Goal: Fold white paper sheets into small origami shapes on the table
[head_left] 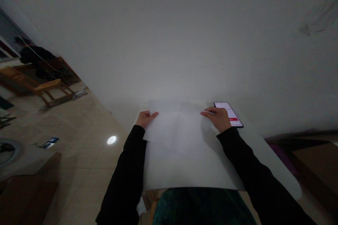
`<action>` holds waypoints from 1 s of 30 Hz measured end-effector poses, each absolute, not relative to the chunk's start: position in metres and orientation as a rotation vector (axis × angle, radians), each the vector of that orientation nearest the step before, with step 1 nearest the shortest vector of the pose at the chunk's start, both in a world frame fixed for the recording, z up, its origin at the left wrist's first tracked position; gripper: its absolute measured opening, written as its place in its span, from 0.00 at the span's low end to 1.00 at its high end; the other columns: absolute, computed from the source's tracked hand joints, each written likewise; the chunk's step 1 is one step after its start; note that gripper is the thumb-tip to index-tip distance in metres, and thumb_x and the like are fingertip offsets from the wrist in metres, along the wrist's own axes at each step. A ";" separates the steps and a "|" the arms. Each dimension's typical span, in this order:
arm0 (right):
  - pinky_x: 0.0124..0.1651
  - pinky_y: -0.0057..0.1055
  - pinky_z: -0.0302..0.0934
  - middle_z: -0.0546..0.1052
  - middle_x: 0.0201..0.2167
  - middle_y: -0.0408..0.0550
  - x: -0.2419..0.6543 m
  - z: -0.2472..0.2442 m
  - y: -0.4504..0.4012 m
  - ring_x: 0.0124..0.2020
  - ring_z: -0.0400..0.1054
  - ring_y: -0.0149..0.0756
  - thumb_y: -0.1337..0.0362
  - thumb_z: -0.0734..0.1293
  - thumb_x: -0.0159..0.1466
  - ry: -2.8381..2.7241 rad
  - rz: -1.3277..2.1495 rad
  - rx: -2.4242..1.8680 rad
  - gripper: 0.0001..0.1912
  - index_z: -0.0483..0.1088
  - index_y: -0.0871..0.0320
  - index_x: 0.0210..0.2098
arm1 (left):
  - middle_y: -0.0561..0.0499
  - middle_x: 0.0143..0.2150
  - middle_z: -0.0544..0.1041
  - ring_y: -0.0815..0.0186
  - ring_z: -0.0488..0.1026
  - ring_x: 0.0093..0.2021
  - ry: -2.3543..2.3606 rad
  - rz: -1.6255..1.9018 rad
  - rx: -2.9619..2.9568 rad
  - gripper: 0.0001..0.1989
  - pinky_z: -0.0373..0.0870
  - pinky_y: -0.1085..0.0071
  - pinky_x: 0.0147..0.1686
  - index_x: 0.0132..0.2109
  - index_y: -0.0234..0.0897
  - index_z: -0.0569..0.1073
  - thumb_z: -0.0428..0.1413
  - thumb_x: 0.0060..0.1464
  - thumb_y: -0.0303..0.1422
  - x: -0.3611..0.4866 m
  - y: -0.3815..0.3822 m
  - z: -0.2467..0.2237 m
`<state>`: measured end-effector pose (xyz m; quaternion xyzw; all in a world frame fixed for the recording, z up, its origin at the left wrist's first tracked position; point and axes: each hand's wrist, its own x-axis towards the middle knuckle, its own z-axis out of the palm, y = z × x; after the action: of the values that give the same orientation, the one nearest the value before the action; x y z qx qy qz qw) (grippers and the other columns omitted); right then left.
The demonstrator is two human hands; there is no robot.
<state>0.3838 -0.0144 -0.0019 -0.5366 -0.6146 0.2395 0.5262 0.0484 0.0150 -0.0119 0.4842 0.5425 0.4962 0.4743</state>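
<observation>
Seen from the person's own head, two arms in black sleeves reach forward and inward across a pale surface, elbows out to either side. Loose sheets of white paper lie overlapped in the middle of it, between the hands. The left hand rests at the paper's left edge, its fingers drawn narrow and the thumb stretched across the sheet; whether they pinch the paper or only press on it cannot be told. The right hand sits at the right edge, its fingers curled narrow around a slim pen that points left over the paper. Placed this way, the two hands seem to steady the sheets from both sides. A smartphone lies just beyond the right hand, its lit screen showing a red bar, perhaps kept there for easy reach. Far off to the left, above a tiled floor, another person is near a wooden bench.
</observation>
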 end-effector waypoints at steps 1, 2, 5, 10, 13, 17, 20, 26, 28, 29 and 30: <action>0.36 0.34 0.63 0.78 0.24 0.46 0.383 -0.001 -0.015 0.29 0.71 0.39 0.54 0.71 0.47 -1.468 0.580 -1.276 0.13 0.75 0.58 0.25 | 0.49 0.24 0.77 0.67 0.71 0.20 1.320 1.214 1.189 0.20 0.67 0.72 0.21 0.30 0.31 0.76 0.66 0.30 0.41 0.046 0.015 -0.012; 0.36 0.34 0.63 0.78 0.24 0.45 0.382 0.000 -0.016 0.29 0.71 0.39 0.54 0.71 0.47 -1.466 0.589 -1.269 0.12 0.75 0.57 0.25 | 0.49 0.23 0.77 0.67 0.71 0.20 1.310 1.218 1.191 0.20 0.67 0.72 0.21 0.30 0.31 0.76 0.66 0.30 0.41 0.043 0.015 -0.012; 0.37 0.34 0.63 0.78 0.24 0.45 0.381 0.002 -0.017 0.29 0.71 0.38 0.55 0.72 0.47 -1.453 0.606 -1.255 0.12 0.76 0.57 0.25 | 0.49 0.24 0.77 0.67 0.71 0.20 1.266 1.242 1.177 0.19 0.68 0.72 0.22 0.30 0.31 0.76 0.66 0.31 0.40 0.040 0.016 -0.012; 0.33 0.32 0.63 0.77 0.23 0.45 0.381 0.004 -0.017 0.27 0.70 0.36 0.56 0.73 0.45 -1.326 0.660 -1.224 0.12 0.76 0.58 0.25 | 0.53 0.17 0.72 0.72 0.66 0.16 1.246 1.384 1.115 0.17 0.63 0.75 0.18 0.22 0.32 0.71 0.66 0.29 0.40 0.037 0.019 -0.014; 0.29 0.30 0.61 0.76 0.22 0.44 0.380 0.007 -0.017 0.25 0.68 0.33 0.56 0.73 0.45 -1.199 0.696 -1.173 0.13 0.76 0.60 0.25 | 0.59 0.13 0.64 0.76 0.61 0.14 1.209 1.580 1.053 0.21 0.58 0.79 0.15 0.18 0.35 0.62 0.66 0.30 0.42 0.036 0.024 -0.015; 0.30 0.29 0.62 0.75 0.24 0.44 0.378 0.007 -0.016 0.26 0.67 0.32 0.56 0.73 0.46 -1.136 0.652 -1.106 0.13 0.75 0.60 0.27 | 0.58 0.15 0.68 0.76 0.61 0.14 1.327 1.638 1.081 0.19 0.56 0.80 0.14 0.27 0.34 0.66 0.62 0.36 0.44 0.041 0.026 -0.011; 0.32 0.31 0.63 0.75 0.24 0.44 0.379 0.003 -0.013 0.28 0.68 0.33 0.56 0.71 0.48 -1.139 0.603 -1.123 0.13 0.74 0.60 0.27 | 0.55 0.18 0.72 0.72 0.65 0.15 1.367 1.400 1.216 0.24 0.58 0.78 0.15 0.38 0.32 0.70 0.63 0.35 0.42 0.044 0.022 -0.007; 0.44 0.36 0.64 0.76 0.35 0.46 0.380 -0.001 -0.012 0.38 0.70 0.37 0.66 0.74 0.40 -1.209 0.769 -1.057 0.28 0.71 0.57 0.43 | 0.43 0.32 0.79 0.61 0.75 0.30 1.163 1.180 1.196 0.24 0.72 0.67 0.32 0.35 0.29 0.75 0.67 0.28 0.38 0.045 0.013 -0.010; 0.43 0.37 0.65 0.76 0.38 0.48 0.376 -0.004 -0.014 0.38 0.71 0.38 0.67 0.75 0.38 -1.178 0.948 -1.120 0.30 0.71 0.57 0.43 | 0.42 0.32 0.79 0.60 0.75 0.31 1.202 1.267 1.157 0.24 0.72 0.65 0.33 0.34 0.29 0.75 0.67 0.29 0.40 0.047 0.015 -0.013; 0.42 0.37 0.65 0.77 0.38 0.49 0.373 -0.007 -0.016 0.37 0.71 0.39 0.66 0.75 0.39 -1.135 1.043 -1.162 0.27 0.72 0.58 0.40 | 0.42 0.33 0.79 0.59 0.75 0.32 1.235 1.334 1.156 0.24 0.72 0.64 0.33 0.35 0.29 0.75 0.66 0.30 0.41 0.049 0.017 -0.014; 0.40 0.37 0.66 0.77 0.36 0.50 0.369 -0.009 -0.017 0.36 0.72 0.39 0.64 0.75 0.41 -1.076 1.125 -1.193 0.22 0.74 0.59 0.36 | 0.42 0.33 0.79 0.59 0.75 0.32 1.278 1.412 1.167 0.24 0.73 0.65 0.33 0.35 0.30 0.75 0.66 0.31 0.42 0.051 0.019 -0.015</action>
<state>0.3692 -0.0173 -0.0092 -0.5053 -0.4560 0.4765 0.5565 0.0507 0.0191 -0.0151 0.4695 0.5141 0.5681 0.4388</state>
